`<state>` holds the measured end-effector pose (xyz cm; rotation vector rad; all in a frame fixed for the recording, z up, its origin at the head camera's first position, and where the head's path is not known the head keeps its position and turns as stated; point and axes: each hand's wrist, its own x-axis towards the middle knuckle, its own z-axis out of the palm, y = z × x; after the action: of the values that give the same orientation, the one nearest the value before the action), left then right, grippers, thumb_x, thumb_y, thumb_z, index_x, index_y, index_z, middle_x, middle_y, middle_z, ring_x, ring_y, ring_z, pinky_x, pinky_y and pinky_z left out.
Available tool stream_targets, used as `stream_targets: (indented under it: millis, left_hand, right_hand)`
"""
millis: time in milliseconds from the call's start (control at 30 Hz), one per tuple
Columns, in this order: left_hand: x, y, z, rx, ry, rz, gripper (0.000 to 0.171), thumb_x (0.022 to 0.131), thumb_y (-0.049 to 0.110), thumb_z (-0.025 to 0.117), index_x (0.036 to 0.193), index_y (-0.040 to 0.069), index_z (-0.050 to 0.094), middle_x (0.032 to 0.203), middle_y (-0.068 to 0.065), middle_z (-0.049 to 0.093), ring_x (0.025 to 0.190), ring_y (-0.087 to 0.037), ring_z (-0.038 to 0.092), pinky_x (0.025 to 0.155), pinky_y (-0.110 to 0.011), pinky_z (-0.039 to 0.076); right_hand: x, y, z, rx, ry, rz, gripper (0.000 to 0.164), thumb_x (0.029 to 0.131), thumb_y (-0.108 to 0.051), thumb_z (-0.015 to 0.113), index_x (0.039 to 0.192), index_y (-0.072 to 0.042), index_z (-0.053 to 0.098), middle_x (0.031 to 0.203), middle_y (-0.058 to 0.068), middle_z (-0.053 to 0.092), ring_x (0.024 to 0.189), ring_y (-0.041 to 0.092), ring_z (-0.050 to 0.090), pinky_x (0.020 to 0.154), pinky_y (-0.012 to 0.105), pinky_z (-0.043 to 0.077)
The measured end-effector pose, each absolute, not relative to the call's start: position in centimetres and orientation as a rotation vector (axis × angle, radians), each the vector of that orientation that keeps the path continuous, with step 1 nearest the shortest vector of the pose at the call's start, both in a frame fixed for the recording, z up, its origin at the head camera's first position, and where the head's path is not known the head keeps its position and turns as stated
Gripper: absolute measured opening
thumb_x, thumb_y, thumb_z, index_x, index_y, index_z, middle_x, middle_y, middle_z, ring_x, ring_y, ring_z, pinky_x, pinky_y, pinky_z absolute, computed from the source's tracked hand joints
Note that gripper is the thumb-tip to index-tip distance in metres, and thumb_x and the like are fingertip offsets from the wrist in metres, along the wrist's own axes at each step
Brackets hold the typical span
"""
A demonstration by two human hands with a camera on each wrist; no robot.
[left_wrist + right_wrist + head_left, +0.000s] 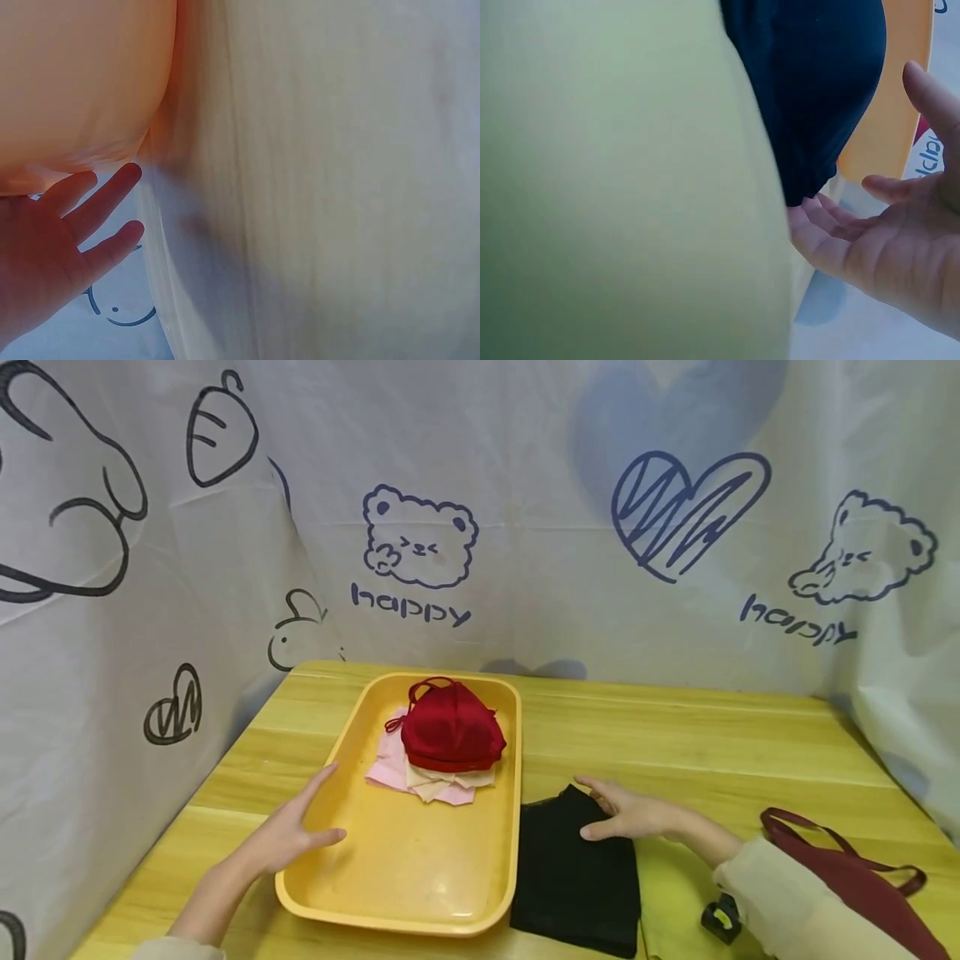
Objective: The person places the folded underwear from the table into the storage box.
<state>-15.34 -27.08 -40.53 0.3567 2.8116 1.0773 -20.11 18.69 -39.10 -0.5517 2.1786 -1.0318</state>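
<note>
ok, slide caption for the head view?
Left hand beside the yellow tray, red garment inside; right hand at the black cloth.

Pink cloth point(385, 767) and cream cloth point(431, 785) mostly hidden under red garment point(453, 731). Maroon item point(855, 881) partly behind right sleeve point(810, 897), cut off by head view's bottom edge. Yellow-green cloth point(671, 902) cut off there too, blurred in right wrist view. Small black object point(721, 920) too small to identify. Left wrist view crops tray point(75, 75); contact with left fingers point(103, 201) unclear. Whether right fingers point(821, 244) touch black cloth point(825, 67): cannot tell.
</note>
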Motion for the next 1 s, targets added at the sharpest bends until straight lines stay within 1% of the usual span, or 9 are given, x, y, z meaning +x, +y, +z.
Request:
stream_targets:
  millis: [267, 367, 467, 533, 633, 800, 833, 900, 1000]
  left_hand:
    - [-15.3, -27.0, -40.7, 0.353, 2.807, 1.085, 0.087, 0.079, 0.027, 0.070, 0.145, 0.007, 0.016, 0.141, -0.033, 0.025, 0.123, -0.054, 0.029, 0.096, -0.065, 0.027]
    - [-15.3, -27.1, -40.8, 0.356, 2.808, 1.091, 0.087, 0.079, 0.026, 0.070, 0.145, 0.007, 0.016, 0.141, -0.033, 0.025, 0.123, -0.053, 0.028, 0.097, -0.065, 0.026]
    - [-15.4, -27.1, -40.8, 0.355, 2.811, 1.092, 0.087, 0.079, 0.026, 0.069, 0.145, 0.008, 0.016, 0.141, -0.033, 0.024, 0.124, -0.053, 0.028, 0.097, -0.065, 0.025]
    - [-15.4, -27.2, -40.8, 0.354, 2.810, 1.090, 0.087, 0.079, 0.026, 0.069, 0.145, 0.008, 0.016, 0.142, -0.033, 0.024, 0.124, -0.053, 0.028, 0.097, -0.065, 0.025]
    - [-15.2, -27.2, -40.6, 0.361, 2.808, 1.083, 0.088, 0.079, 0.027, 0.070, 0.145, 0.007, 0.015, 0.141, -0.033, 0.024, 0.123, -0.054, 0.028, 0.096, -0.066, 0.026]
    - [-15.2, -27.2, -40.5, 0.367, 2.813, 1.079, 0.088, 0.079, 0.028, 0.070, 0.145, 0.008, 0.015, 0.141, -0.033, 0.024, 0.123, -0.054, 0.028, 0.096, -0.066, 0.026]
    - [-15.2, -27.2, -40.5, 0.369, 2.816, 1.077, 0.088, 0.079, 0.028, 0.070, 0.145, 0.008, 0.015, 0.141, -0.033, 0.025, 0.123, -0.054, 0.028, 0.096, -0.066, 0.026]
    - [-15.3, -27.2, -40.5, 0.371, 2.819, 1.076, 0.088, 0.080, 0.028, 0.069, 0.145, 0.008, 0.015, 0.141, -0.033, 0.025, 0.123, -0.054, 0.028, 0.096, -0.066, 0.026]
    - [-15.3, -27.2, -40.5, 0.371, 2.818, 1.070, 0.088, 0.079, 0.028, 0.069, 0.145, 0.008, 0.015, 0.141, -0.033, 0.025, 0.123, -0.054, 0.028, 0.096, -0.066, 0.026]
  right_hand:
    - [-19.3, 18.8, -39.5, -0.599, 2.181, -0.965, 0.094, 0.082, -0.035, 0.067, 0.145, 0.001, 0.007, 0.144, 0.035, 0.008, 0.130, 0.052, 0.012, 0.099, 0.064, 0.022]
    - [-19.0, 18.4, -39.6, -0.626, 2.219, -0.918, 0.099, 0.078, -0.040, 0.069, 0.145, 0.000, 0.007, 0.140, 0.035, 0.013, 0.127, 0.051, 0.020, 0.096, 0.063, 0.027]
    - [-18.8, 17.8, -39.6, -0.622, 2.254, -0.883, 0.104, 0.076, -0.043, 0.071, 0.145, 0.000, 0.007, 0.131, 0.032, 0.023, 0.119, 0.046, 0.030, 0.092, 0.059, 0.033]
    - [-18.6, 17.4, -39.8, -0.601, 2.271, -0.878, 0.106, 0.074, -0.040, 0.073, 0.145, -0.001, 0.006, 0.124, 0.028, 0.027, 0.115, 0.041, 0.034, 0.091, 0.057, 0.035]
    - [-18.4, 16.6, -40.0, -0.522, 2.294, -0.886, 0.107, 0.072, -0.032, 0.077, 0.146, -0.003, 0.005, 0.121, 0.024, 0.028, 0.111, 0.037, 0.036, 0.090, 0.053, 0.036]
    - [-18.2, 15.4, -40.5, -0.390, 2.372, -0.896, 0.109, 0.068, -0.017, 0.081, 0.146, -0.004, 0.007, 0.123, 0.028, 0.029, 0.104, 0.036, 0.041, 0.084, 0.050, 0.039]
    - [-18.2, 15.3, -40.5, -0.375, 2.387, -0.896, 0.109, 0.067, -0.015, 0.081, 0.146, -0.004, 0.007, 0.125, 0.029, 0.029, 0.105, 0.037, 0.042, 0.084, 0.051, 0.040]
    - [-18.3, 15.1, -40.6, -0.371, 2.401, -0.907, 0.109, 0.066, -0.011, 0.081, 0.146, -0.002, 0.006, 0.132, 0.033, 0.027, 0.114, 0.042, 0.039, 0.089, 0.053, 0.038]
    - [-18.3, 15.1, -40.8, -0.360, 2.386, -0.952, 0.108, 0.066, -0.008, 0.080, 0.145, 0.000, 0.006, 0.142, 0.033, 0.019, 0.128, 0.045, 0.026, 0.099, 0.056, 0.031]
